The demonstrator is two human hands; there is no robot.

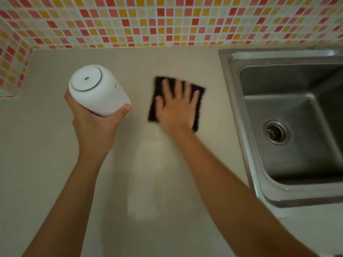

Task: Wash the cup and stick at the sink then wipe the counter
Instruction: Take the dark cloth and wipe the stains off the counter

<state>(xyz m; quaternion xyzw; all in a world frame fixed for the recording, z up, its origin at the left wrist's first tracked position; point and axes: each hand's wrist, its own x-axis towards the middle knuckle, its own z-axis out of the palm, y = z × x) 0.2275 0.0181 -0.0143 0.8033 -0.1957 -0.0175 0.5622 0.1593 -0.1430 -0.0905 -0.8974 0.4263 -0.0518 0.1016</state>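
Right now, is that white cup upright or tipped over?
Tipped. The left hand holds the white cup tilted above the counter, its flat round end turned up toward the camera. Whether anything is inside cannot be told.

Head view – steep downward over counter [46,164], close.

The left hand [94,125], at frame left, grips a white rounded plastic cup [98,89]; the right hand [176,108], at centre, presses flat with fingers spread on a dark square cloth [199,91].
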